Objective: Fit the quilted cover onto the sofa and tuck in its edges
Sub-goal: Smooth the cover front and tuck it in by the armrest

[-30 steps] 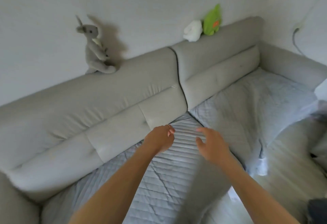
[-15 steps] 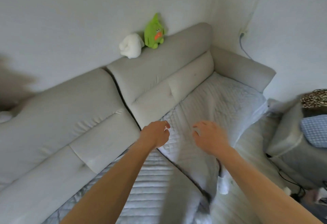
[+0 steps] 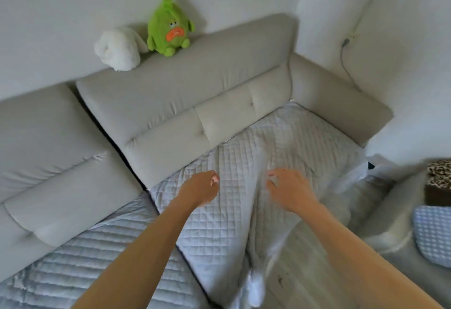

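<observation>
Quilted cover (image 3: 280, 142) is lying spread over the right-hand seat of the grey sofa (image 3: 185, 94), its far edges meeting the backrest and the armrest in the corner. A raised fold is running down its middle toward the front, where the fabric is hanging over the seat edge above the pale floor (image 3: 305, 260). Both arms are reaching out over it. The left hand (image 3: 200, 188) is hovering by the fold with its fingers loosely curled and nothing in them. The right hand (image 3: 290, 188) is hovering on the other side of the fold, its fingers half bent and spread like a claw, gripping nothing; it is too blurred to tell whether its tips are brushing the fabric. A second, striped cover (image 3: 73, 267) is lying on the left seat. A green plush toy (image 3: 169, 28) and a white plush toy (image 3: 118, 50) are sitting side by side on top of the backrest, touching each other. A blue checked cushion (image 3: 433, 233) is resting at the far right.
</observation>
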Demonstrator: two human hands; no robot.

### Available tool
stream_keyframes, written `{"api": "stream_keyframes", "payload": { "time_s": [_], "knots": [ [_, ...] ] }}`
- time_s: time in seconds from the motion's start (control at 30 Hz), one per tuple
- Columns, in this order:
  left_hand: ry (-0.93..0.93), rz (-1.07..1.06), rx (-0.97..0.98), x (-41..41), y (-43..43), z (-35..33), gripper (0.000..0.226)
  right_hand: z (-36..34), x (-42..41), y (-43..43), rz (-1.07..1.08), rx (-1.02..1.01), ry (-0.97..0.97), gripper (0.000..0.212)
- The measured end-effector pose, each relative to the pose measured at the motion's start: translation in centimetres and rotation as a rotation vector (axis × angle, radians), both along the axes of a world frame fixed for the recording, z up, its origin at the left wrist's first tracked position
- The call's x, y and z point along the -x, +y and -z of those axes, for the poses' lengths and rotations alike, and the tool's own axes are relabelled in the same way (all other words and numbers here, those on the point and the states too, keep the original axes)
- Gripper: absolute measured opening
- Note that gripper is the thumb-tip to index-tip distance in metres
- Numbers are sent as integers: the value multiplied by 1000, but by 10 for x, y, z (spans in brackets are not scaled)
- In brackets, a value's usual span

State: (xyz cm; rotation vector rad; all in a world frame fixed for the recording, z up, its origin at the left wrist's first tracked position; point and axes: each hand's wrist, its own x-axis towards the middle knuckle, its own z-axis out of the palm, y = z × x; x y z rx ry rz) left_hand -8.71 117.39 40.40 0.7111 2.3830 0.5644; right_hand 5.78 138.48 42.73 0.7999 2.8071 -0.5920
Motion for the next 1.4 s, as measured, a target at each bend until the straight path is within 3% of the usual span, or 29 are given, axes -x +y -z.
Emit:
{"api": "stream_keyframes", "payload": {
  "time_s": [0.13,0.63,0.93,1.2,1.27,1.4],
  "knots": [
    [-123,-124,30,-14,55,30,30,12,5,69,-83,32,-45,39],
    [-293,-439,101,6,217,120,33,93,94,244,-318,63,-212,40],
    [-322,-859,110,-54,305,209,27,215,95,353,-541,183,-327,44],
    [-481,-1098,175,-161,338,341,30,352,50,369,-419,391,-507,40],
    [-559,-1218,175,-186,340,379,34,387,30,370,-342,421,-556,34],
    [-641,-1562,74,-220,344,439,46,441,-5,369,-82,513,-589,53]
  ]
}}
